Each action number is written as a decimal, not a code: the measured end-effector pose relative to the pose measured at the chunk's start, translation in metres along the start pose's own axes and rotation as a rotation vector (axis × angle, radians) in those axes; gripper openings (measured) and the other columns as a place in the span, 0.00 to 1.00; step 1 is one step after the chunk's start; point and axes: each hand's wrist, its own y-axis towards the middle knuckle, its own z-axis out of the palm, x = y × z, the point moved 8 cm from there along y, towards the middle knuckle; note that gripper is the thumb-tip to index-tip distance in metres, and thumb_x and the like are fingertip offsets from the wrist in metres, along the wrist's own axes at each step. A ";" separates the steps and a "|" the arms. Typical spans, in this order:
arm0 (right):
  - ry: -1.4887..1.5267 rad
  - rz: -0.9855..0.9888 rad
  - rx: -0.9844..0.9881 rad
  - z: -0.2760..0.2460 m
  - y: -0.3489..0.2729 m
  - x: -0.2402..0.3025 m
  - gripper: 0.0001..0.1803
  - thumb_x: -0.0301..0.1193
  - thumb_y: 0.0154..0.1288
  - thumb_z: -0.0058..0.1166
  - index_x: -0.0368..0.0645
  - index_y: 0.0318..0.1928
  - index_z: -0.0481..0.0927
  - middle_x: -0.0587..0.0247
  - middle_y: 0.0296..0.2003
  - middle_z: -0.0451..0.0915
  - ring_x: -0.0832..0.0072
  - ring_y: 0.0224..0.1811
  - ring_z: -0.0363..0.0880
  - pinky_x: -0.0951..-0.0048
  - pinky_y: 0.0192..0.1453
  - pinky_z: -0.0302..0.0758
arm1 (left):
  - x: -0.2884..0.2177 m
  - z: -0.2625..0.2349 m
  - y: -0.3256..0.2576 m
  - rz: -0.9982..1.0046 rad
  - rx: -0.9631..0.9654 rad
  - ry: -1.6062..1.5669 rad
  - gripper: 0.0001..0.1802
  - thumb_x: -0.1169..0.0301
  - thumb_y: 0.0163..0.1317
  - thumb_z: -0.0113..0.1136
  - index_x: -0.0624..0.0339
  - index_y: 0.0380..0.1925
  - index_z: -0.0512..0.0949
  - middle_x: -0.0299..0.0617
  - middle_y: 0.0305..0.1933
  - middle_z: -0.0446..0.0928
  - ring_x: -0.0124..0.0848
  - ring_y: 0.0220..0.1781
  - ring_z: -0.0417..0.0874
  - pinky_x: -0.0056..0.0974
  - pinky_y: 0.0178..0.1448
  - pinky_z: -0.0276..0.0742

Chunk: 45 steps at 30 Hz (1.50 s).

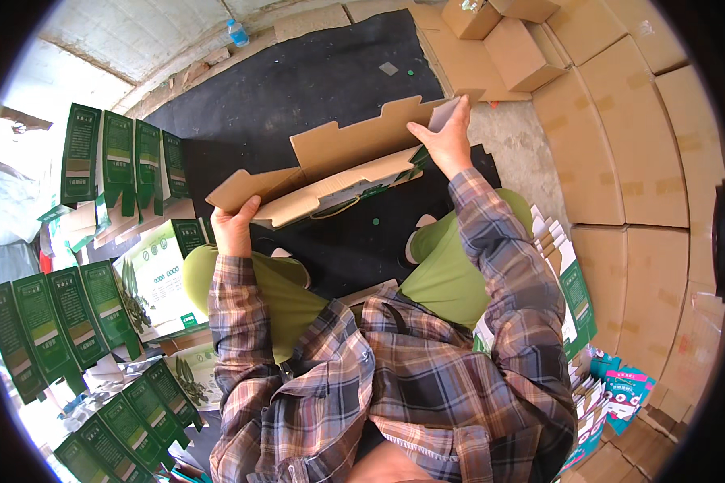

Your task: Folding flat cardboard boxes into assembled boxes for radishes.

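A partly folded cardboard box (pixel 354 150), brown inside with some green and white print outside, is held across in front of me above the black mat. Its long notched flaps stand up and its top is open. My left hand (pixel 233 229) grips the left end, thumb on the brown board and the other fingers mostly hidden. At the far right end, my right hand (pixel 449 141) has its thumb and fingers around an end flap. The box tilts, with its right end farther from me than its left.
Green-and-white folded cartons (pixel 121 161) stand in rows at my left. More printed cartons (pixel 573 298) lean by my right leg. A wall of stacked brown boxes (pixel 612 137) rises at right. Black mat (pixel 298 80) covers the floor ahead; a blue bottle (pixel 238 33) stands beyond its far edge.
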 end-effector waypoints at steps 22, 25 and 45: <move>0.853 0.344 0.444 0.011 -0.019 -0.015 0.35 0.15 0.55 0.39 0.48 0.66 0.59 0.57 0.56 0.68 0.66 0.57 0.71 0.60 0.51 0.78 | 0.003 -0.054 0.015 -0.001 -0.361 -0.105 0.14 0.67 0.65 0.56 0.63 0.46 0.75 0.37 0.42 0.78 0.23 0.41 0.77 0.30 0.46 0.73; 0.885 0.373 0.488 0.012 -0.024 -0.014 0.34 0.17 0.57 0.40 0.51 0.66 0.59 0.57 0.57 0.68 0.62 0.56 0.73 0.54 0.48 0.80 | -0.008 -0.063 0.017 0.037 -0.400 -0.075 0.17 0.70 0.63 0.57 0.57 0.52 0.73 0.39 0.44 0.77 0.28 0.43 0.78 0.32 0.47 0.74; 0.876 0.388 0.567 0.001 -0.033 -0.020 0.35 0.18 0.55 0.41 0.53 0.66 0.60 0.61 0.57 0.68 0.66 0.54 0.74 0.62 0.46 0.81 | -0.065 0.044 0.028 0.635 0.286 1.066 0.21 0.62 0.37 0.74 0.58 0.34 0.82 0.40 0.39 0.77 0.40 0.50 0.74 0.51 0.68 0.55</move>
